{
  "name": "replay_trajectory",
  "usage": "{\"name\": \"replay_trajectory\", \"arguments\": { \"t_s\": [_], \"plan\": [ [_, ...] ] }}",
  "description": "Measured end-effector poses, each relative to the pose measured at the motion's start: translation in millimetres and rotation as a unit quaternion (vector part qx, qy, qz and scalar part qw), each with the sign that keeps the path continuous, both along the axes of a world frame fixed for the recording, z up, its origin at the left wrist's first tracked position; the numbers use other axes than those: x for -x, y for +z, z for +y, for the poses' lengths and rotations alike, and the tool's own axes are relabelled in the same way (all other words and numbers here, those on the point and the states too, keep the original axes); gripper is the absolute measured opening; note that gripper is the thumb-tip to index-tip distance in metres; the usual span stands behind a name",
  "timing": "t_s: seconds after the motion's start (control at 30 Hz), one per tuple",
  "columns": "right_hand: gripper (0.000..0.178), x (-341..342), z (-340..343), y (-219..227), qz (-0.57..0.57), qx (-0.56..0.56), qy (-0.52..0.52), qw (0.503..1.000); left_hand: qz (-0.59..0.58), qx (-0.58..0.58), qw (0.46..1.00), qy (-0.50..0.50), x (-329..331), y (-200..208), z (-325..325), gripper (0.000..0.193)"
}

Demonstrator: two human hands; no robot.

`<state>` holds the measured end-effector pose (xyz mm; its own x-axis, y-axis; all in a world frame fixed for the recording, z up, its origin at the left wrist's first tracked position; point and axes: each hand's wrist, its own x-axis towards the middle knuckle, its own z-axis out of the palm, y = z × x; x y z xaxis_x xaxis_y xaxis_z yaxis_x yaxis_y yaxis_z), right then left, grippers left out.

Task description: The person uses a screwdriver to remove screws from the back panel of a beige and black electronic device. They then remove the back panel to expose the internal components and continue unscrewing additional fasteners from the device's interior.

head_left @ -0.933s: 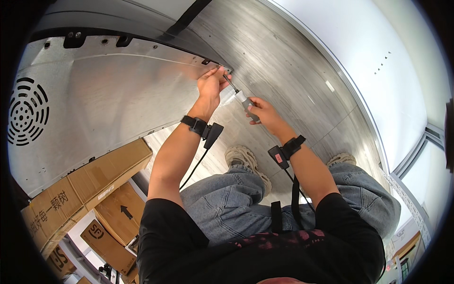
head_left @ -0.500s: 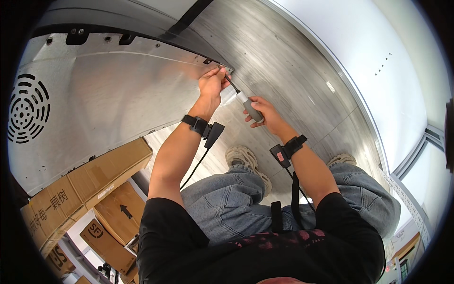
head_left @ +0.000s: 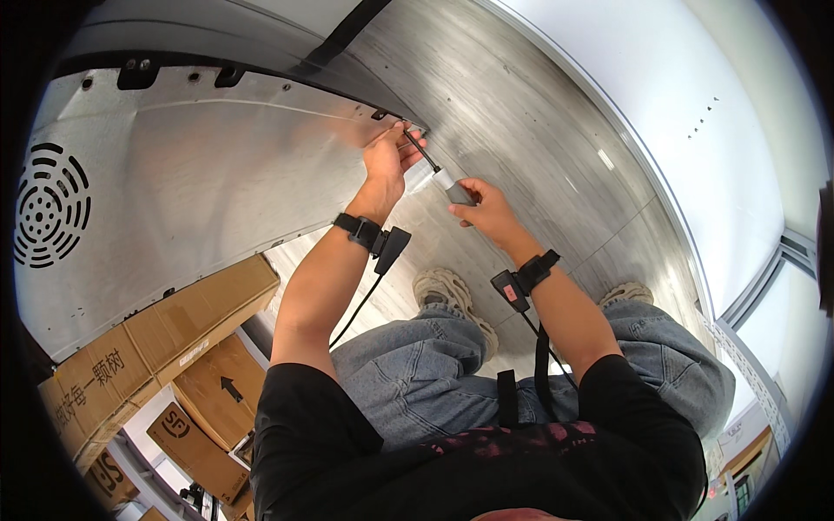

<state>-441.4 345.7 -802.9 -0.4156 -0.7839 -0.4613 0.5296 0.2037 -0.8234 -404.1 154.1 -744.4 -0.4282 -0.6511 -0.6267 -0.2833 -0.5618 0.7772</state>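
My right hand [head_left: 484, 208] grips the grey handle of a screwdriver [head_left: 459, 191], with the thumb and fingers closed around it. Its dark shaft slants up and left to the corner of a large silver metal panel [head_left: 234, 174]. At that corner my left hand [head_left: 391, 156] has its fingers parted, with the thumb by the panel's edge and the other fingers behind the shaft. The shaft's end lies between them; whether it meets a screw is too small to see.
Round slotted vents [head_left: 52, 206] pierce the panel's left side. Brown cardboard boxes [head_left: 217, 391] stand at lower left. A white wall-like surface [head_left: 695, 130] curves along the right, beyond the grey wood-look floor [head_left: 521, 113]. Cables hang from both wrist straps.
My right hand has shifted its hold on the screwdriver's handle, bringing the fingers in closer. The fingers of my left hand have loosened from around the shaft's end.
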Motion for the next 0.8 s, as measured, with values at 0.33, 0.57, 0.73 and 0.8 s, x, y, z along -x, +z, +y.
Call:
{"name": "replay_trajectory", "arguments": {
  "t_s": [0.33, 0.57, 0.73, 0.8],
  "plan": [
    [0.04, 3, 0, -4, -0.177, 0.052, -0.032, 0.982, 0.01, -0.024, 1.0, -0.004, -2, 0, -2, 0.023],
    [0.045, -5, -2, -4, -0.041, 0.06, -0.021, 0.997, 0.039, -0.041, 0.998, 0.015, 0, -5, -3, 0.023],
    [0.04, -4, -2, 14, -0.008, 0.04, -0.019, 0.999, 0.042, -0.051, 0.998, 0.018, -1, -4, -3, 0.024],
    [0.039, -3, -1, 21, -0.041, 0.019, -0.01, 0.999, 0.046, -0.057, 0.997, 0.019, -2, -5, -4, 0.025]
  ]
}}
